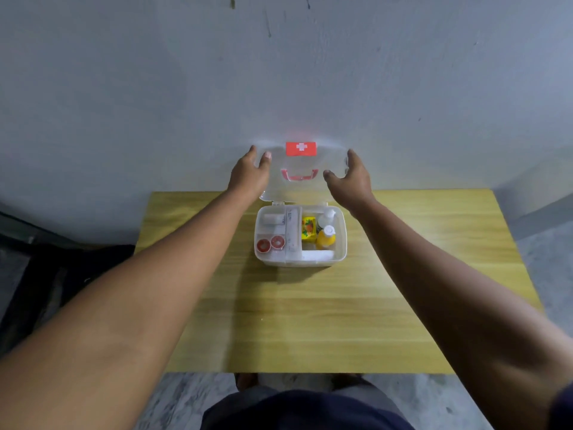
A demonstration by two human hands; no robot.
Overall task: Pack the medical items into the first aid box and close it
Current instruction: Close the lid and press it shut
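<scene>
- A pale grey wall (124, 88) fills the upper half of the view, and a light wooden table (403, 290) stands against it; apart from the box, the tabletop shows nothing on it.
- The first aid box (340, 243), translucent white, sits toward the far middle of the table with its base open to view.
- Inside, the compartments look filled: a yellow bottle (326, 238) and a clear bottle (326, 217) at the right, a yellow packet (308, 228) beside them, two red-topped round items (270, 243) at the left front, and a white roll (273, 218) behind those.
- The clear lid (300, 164) stands raised at the far hinge, leaning back toward the wall, its red cross label (301, 149) and red handle (299, 175) facing the camera.
- The left hand (249, 175) wraps the lid's left edge, thumb on the front face, fingers behind.
- The right hand (353, 178) is spread and curved at the lid's right edge; whether it actually touches the plastic I cannot tell.
- With no loose items on the table, packing appears done and closing is the step in hand.
- The next move calls for swinging the lid forward and down evenly from both sides, watching that the tall bottle caps clear it, then pressing the front edge shut.
</scene>
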